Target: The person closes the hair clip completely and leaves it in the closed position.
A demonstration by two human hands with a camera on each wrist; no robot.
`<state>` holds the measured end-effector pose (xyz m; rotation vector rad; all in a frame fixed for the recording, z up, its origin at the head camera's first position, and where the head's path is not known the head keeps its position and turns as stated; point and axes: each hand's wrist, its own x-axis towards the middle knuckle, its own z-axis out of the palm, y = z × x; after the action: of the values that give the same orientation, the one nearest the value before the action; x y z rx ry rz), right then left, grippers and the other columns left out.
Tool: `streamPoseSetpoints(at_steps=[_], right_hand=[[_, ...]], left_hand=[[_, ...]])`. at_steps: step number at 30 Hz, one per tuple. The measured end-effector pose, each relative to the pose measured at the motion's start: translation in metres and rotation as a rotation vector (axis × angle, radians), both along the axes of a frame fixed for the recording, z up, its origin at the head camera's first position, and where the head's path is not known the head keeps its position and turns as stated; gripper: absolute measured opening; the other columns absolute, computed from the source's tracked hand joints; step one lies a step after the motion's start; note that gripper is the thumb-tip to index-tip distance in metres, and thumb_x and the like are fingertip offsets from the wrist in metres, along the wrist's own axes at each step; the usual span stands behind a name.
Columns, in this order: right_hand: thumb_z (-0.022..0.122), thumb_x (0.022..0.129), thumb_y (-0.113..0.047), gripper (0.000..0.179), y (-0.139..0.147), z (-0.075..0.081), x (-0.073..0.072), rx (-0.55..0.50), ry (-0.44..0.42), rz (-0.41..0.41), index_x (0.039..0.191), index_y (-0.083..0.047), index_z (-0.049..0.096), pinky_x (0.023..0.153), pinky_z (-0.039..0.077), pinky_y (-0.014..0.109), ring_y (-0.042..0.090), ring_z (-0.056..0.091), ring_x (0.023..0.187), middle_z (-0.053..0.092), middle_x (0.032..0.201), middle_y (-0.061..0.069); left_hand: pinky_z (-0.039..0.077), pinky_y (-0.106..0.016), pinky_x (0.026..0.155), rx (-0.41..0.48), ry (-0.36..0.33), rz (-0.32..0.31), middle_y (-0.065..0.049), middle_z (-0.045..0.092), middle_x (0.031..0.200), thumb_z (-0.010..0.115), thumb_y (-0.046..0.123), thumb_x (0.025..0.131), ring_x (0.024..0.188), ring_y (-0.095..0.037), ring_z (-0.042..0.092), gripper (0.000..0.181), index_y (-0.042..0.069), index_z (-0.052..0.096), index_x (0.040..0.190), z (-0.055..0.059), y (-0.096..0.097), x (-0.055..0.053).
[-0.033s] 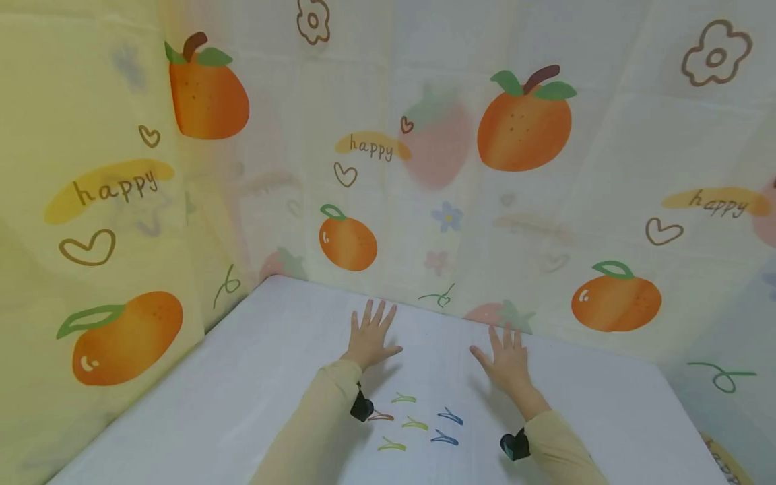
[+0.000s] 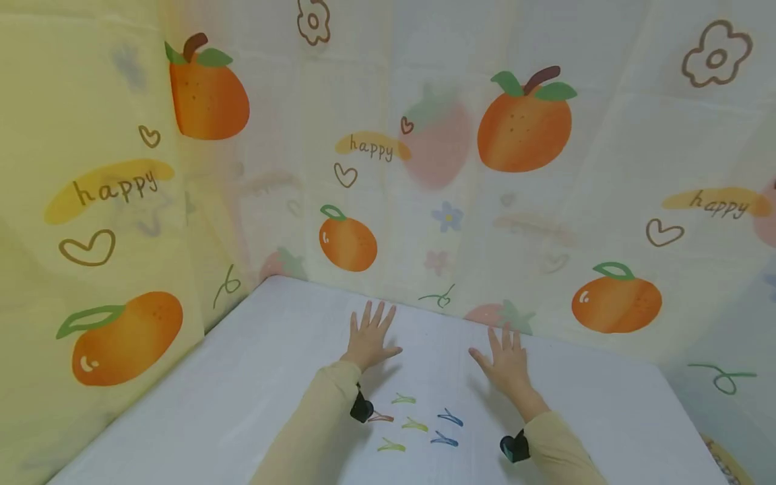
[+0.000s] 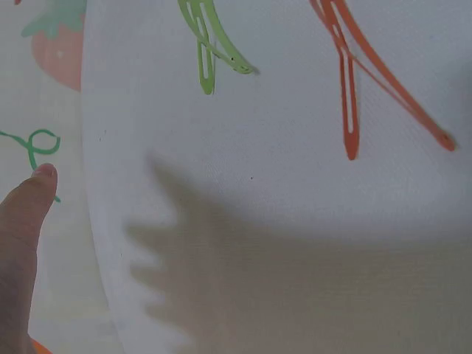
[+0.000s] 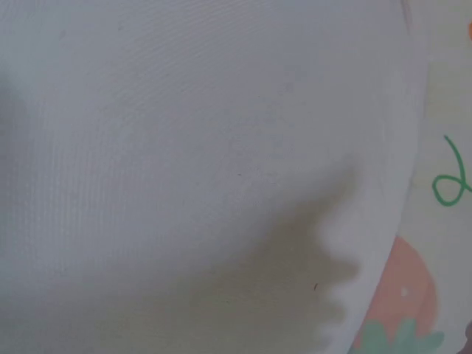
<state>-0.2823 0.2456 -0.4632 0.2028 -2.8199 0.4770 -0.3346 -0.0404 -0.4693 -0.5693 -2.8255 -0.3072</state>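
Snap hair clips, all sprung apart in a V, lie loose on the white table (image 2: 242,404) between my forearms. A green clip (image 2: 404,399) is farthest back, with a reddish-orange clip (image 2: 382,418) close by my left wrist. Two yellow-green clips (image 2: 415,425) lie in the middle and front. On the right are a blue clip (image 2: 451,418) and a second blue clip (image 2: 445,441). Past them my left hand (image 2: 366,342) spreads its fingers, holding nothing; its thumb (image 3: 22,236) shows in the left wrist view. My right hand (image 2: 509,367) is likewise spread and holds nothing.
A curtain printed with oranges (image 2: 524,131) and strawberries hangs along the table's back edge and left side. Each wrist wears a small dark device, one on the left (image 2: 362,408) and one on the right (image 2: 515,446). Both hands cast shadows on the table.
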Motion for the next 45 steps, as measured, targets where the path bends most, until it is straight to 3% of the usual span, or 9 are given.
streamPoseSetpoints(at_steps=[6, 13, 20, 22, 25, 27, 29, 38, 45], right_hand=[[0.049, 0.088, -0.042, 0.070, -0.001, -0.005, 0.003, -0.008, -0.028, 0.011, 0.132, 0.009, 0.032, 0.090, 0.015, 0.065, 0.052, 0.010, 0.123, 0.018, 0.136, 0.035], [0.049, 0.088, -0.039, 0.069, -0.009, 0.003, 0.006, -0.067, -0.008, 0.048, 0.130, 0.013, 0.031, 0.091, 0.014, 0.064, 0.051, 0.011, 0.123, 0.021, 0.134, 0.036], [0.050, 0.089, -0.037, 0.067, -0.016, 0.008, 0.011, -0.106, -0.014, 0.058, 0.129, 0.013, 0.032, 0.094, 0.014, 0.060, 0.050, 0.013, 0.123, 0.023, 0.134, 0.035], [0.050, 0.089, -0.036, 0.065, -0.017, 0.009, 0.013, -0.114, -0.010, 0.056, 0.129, 0.013, 0.033, 0.094, 0.014, 0.060, 0.051, 0.014, 0.123, 0.024, 0.133, 0.035], [0.049, 0.090, -0.035, 0.064, -0.017, 0.009, 0.014, -0.140, 0.008, 0.065, 0.128, 0.014, 0.034, 0.095, 0.013, 0.059, 0.051, 0.015, 0.122, 0.026, 0.132, 0.035], [0.048, 0.090, -0.034, 0.062, -0.017, 0.009, 0.015, -0.157, 0.028, 0.074, 0.127, 0.014, 0.034, 0.097, 0.012, 0.057, 0.050, 0.015, 0.123, 0.027, 0.131, 0.036], [0.049, 0.090, -0.031, 0.061, -0.017, 0.010, 0.016, -0.172, 0.051, 0.084, 0.126, 0.016, 0.035, 0.098, 0.010, 0.054, 0.050, 0.016, 0.122, 0.029, 0.130, 0.036], [0.052, 0.089, -0.029, 0.056, -0.026, 0.014, 0.013, -0.221, 0.142, 0.138, 0.120, 0.016, 0.040, 0.096, 0.013, 0.055, 0.050, 0.025, 0.117, 0.039, 0.121, 0.036], [0.054, 0.088, -0.026, 0.054, -0.035, 0.010, 0.017, -0.241, 0.117, 0.135, 0.121, 0.015, 0.041, 0.095, 0.015, 0.056, 0.049, 0.026, 0.117, 0.041, 0.121, 0.034]], left_hand=[[0.007, -0.060, 0.095, 0.032, -0.027, -0.019, -0.013, 0.018, 0.145, 0.060, 0.051, 0.078, 0.131, -0.036, 0.004, 0.084, 0.014, 0.021, 0.143, -0.005, -0.001, 0.005], [0.012, -0.060, 0.094, 0.054, -0.046, -0.048, -0.015, 0.028, 0.141, 0.059, 0.051, 0.079, 0.129, -0.037, 0.012, 0.080, 0.013, 0.027, 0.141, -0.013, -0.012, 0.003], [0.014, -0.062, 0.092, 0.133, -0.093, -0.070, -0.017, 0.036, 0.136, 0.061, 0.046, 0.080, 0.126, -0.040, 0.019, 0.074, 0.009, 0.033, 0.138, -0.015, -0.024, 0.011], [0.021, -0.059, 0.091, 0.142, -0.065, -0.068, -0.017, 0.042, 0.131, 0.061, 0.044, 0.081, 0.120, -0.039, 0.032, 0.071, 0.009, 0.035, 0.137, -0.014, -0.025, 0.013], [0.034, -0.049, 0.081, 0.167, 0.011, -0.073, -0.015, 0.055, 0.118, 0.062, 0.042, 0.081, 0.092, -0.033, 0.050, 0.069, 0.007, 0.038, 0.135, -0.009, -0.025, 0.014], [0.036, -0.043, 0.073, 0.180, 0.052, -0.089, -0.014, 0.060, 0.110, 0.063, 0.041, 0.080, 0.074, -0.028, 0.050, 0.069, 0.006, 0.039, 0.134, -0.003, -0.024, 0.016], [0.036, -0.041, 0.070, 0.181, 0.055, -0.112, -0.013, 0.062, 0.105, 0.062, 0.041, 0.081, 0.068, -0.025, 0.047, 0.068, 0.006, 0.039, 0.134, 0.003, -0.024, 0.018], [0.039, -0.046, 0.071, 0.210, -0.018, -0.143, -0.016, 0.062, 0.104, 0.062, 0.035, 0.082, 0.078, -0.029, 0.051, 0.057, 0.008, 0.047, 0.129, 0.004, -0.024, 0.032], [0.038, -0.046, 0.071, 0.302, -0.096, -0.183, -0.012, 0.062, 0.105, 0.063, 0.030, 0.082, 0.083, -0.028, 0.050, 0.047, 0.005, 0.055, 0.121, -0.001, -0.026, 0.043]])
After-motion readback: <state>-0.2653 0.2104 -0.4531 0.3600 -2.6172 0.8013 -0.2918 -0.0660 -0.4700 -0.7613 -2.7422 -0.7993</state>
